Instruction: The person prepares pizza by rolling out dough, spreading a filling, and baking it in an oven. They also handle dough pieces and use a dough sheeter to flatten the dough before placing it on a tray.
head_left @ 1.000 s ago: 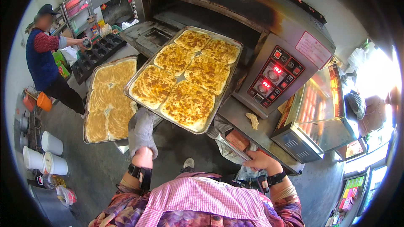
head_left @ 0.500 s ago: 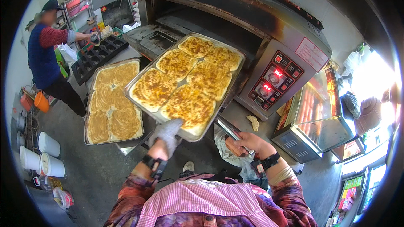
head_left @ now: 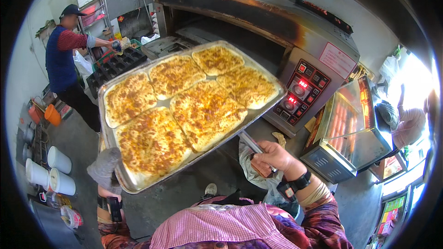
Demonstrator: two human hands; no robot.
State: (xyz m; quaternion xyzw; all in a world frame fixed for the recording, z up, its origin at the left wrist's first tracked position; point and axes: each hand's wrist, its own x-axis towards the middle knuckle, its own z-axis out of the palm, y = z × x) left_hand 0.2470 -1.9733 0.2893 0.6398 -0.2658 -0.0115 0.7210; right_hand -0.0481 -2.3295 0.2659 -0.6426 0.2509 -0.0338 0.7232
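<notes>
A large metal baking tray (head_left: 133, 185) is held up in front of me, tilted, its near left corner lowest. On it lie several flat golden-brown breads (head_left: 207, 113), browned in patches on top. My left hand (head_left: 105, 170), in a grey glove, grips the tray at that corner. In my bare right hand (head_left: 277, 157) is a metal gripping tool (head_left: 251, 142); its far end meets the tray's near right edge. How it holds the edge is hidden. Just below that hand a brown block-like piece (head_left: 260, 168) shows against a white plastic bag (head_left: 247, 160).
Behind the tray stands a deck oven (head_left: 221, 7) with its mouth open and a lit control panel (head_left: 300, 91). A glass display cabinet (head_left: 346, 129) is to the right. At left, a person in a blue vest (head_left: 64, 60) reaches over a dark moulded pan (head_left: 120, 62). White buckets (head_left: 59, 159) line the floor.
The baking tray has swung left and nearer, now covering most of the second bread tray. My left hand has moved left with it; my right hand keeps its hold on the tool.
</notes>
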